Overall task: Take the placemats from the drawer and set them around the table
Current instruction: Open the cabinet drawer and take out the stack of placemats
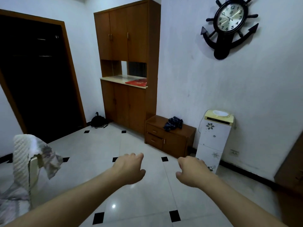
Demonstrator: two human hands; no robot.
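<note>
Dispenser (pixel 213 140) beside low 2-drawer cabinet (pixel 175 141)

White walls (pixel 196 79), glossy tiled floor (pixel 139 202), tall wooden cabinet (pixel 126 35), anchor clock (pixel 230 18), dark doorway (pixel 36 79), water dispenser (pixel 213 140).

Only one view here, from a wide-angle camera worn at the person's head. It looks forward and somewhat down across the tiled floor (pixel 147 202), facing the tall wooden cupboard (pixel 126 38) and the white wall (pixel 196 79) with the anchor clock (pixel 229 18). Nearest the lens, two bare forearms reach in from the bottom edge, left hand (pixel 129 169) and right hand (pixel 191 172) side by side. The low drawer cabinet (pixel 170 138) stands farther off against that wall. The door frame (pixel 73 71) at the left leans, bent by the wide lens.
</note>
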